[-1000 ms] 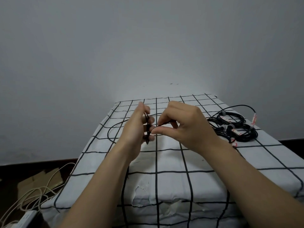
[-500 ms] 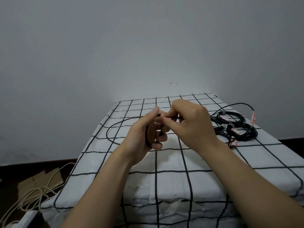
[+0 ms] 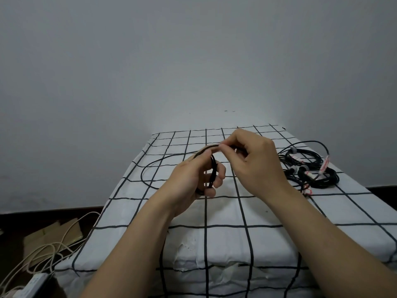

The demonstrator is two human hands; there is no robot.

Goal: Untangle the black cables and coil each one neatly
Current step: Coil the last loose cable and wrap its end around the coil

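Observation:
My left hand point(image 3: 191, 177) holds a small coil of black cable point(image 3: 213, 175) looped round its fingers above the checked table. My right hand point(image 3: 255, 162) pinches the same cable at the top of the coil, touching the left fingertips. The loose remainder of this cable point(image 3: 148, 168) curves in a wide arc on the cloth to the left. A pile of other black cables point(image 3: 311, 168) with white and red tags lies on the table's right side, apart from both hands.
The table wears a white cloth with a black grid point(image 3: 236, 244). A grey wall rises right behind it. On the dark floor at lower left lie cream cords point(image 3: 43, 252), flat cardboard point(image 3: 53, 235) and a power strip point(image 3: 32, 284).
My right hand has carried the cable up and over the left fingers, adding to the coil. The left hand has turned its fingers upward, and the loose arc on the cloth has shrunk slightly.

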